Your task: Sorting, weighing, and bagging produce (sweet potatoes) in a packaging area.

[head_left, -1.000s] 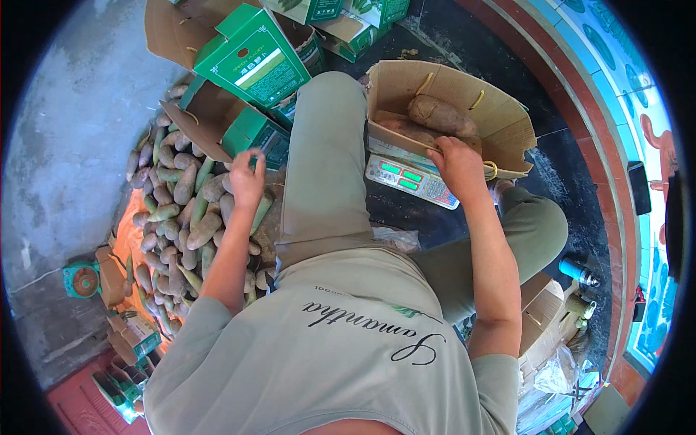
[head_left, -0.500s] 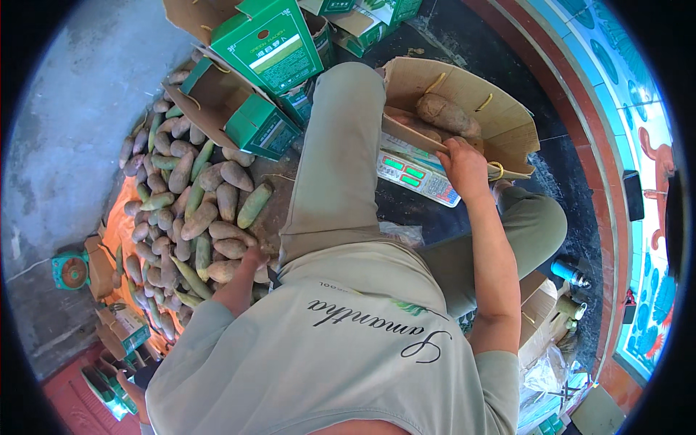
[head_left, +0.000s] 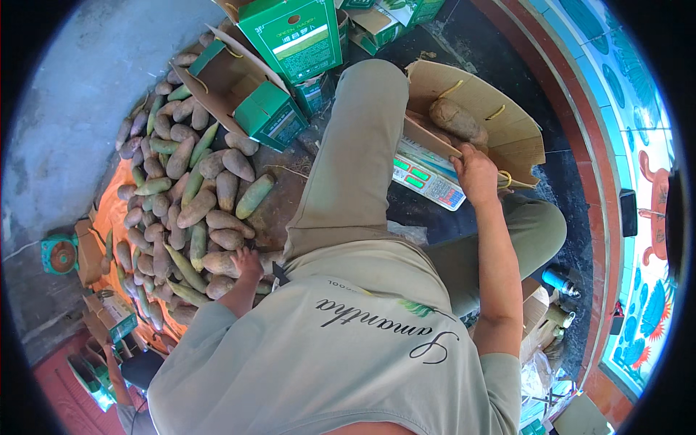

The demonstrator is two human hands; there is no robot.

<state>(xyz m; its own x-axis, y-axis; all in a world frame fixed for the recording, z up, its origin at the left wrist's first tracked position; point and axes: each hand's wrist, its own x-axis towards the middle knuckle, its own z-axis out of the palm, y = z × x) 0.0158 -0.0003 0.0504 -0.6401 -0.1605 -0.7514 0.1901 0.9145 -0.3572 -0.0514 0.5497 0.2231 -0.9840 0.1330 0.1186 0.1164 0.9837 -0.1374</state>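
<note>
My right hand (head_left: 475, 174) grips the near edge of an open cardboard box (head_left: 511, 134). Inside lies a large brown tuber (head_left: 458, 122), with more partly hidden behind the box wall. The box stands over a digital scale (head_left: 429, 181) with lit green displays. My left hand (head_left: 248, 265) has its fingers apart at the near right side of a big heap of tubers. The fingertips are at an oblong brown tuber (head_left: 220, 263); whether they press on it I cannot tell. Other pieces in the heap are greenish, such as a long green one (head_left: 255, 196).
Beyond the heap, an open green carton (head_left: 270, 119) stands beside an upright green box (head_left: 293, 40). An orange sheet (head_left: 109, 199) lies under the heap. Right of my bent knee is a blue bottle (head_left: 560, 281). Another person's arm (head_left: 116, 373) shows at lower left.
The view has shifted a little. My left hand's fingers now show spread beside the heap. My right hand keeps its grip on the box edge.
</note>
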